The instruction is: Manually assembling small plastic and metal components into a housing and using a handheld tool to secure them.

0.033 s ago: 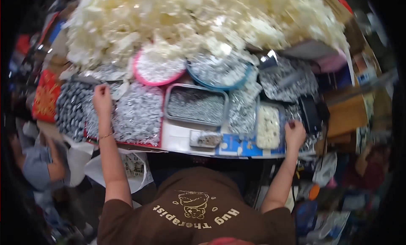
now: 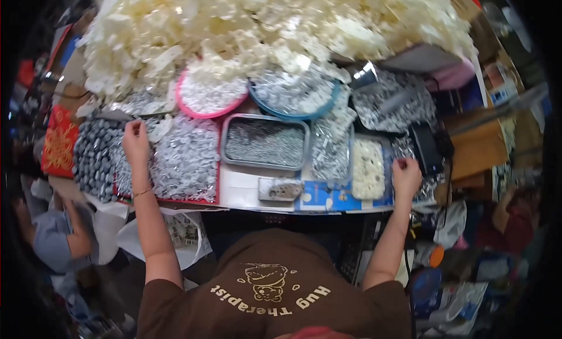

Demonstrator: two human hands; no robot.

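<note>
My left hand is closed with its fingertips pinched together. It hovers over small grey pieces, between a heap of dark grey oval pieces and a red-edged tray full of pale grey bits. Whatever its fingertips hold is too small to make out. On the other side, my right hand is curled closed, and its contents are hidden. It is nearest to shiny silvery pieces and a clear tub of cream-coloured pieces.
A large pile of cream flakes covers the back. Before it stand a pink-rimmed bowl, a blue bowl and a metal tray of silvery bits. A small patterned block lies in front; a black device stands right.
The table and its contents sit slightly further left in the picture. Both hands keep nearly the same places and stay closed.
</note>
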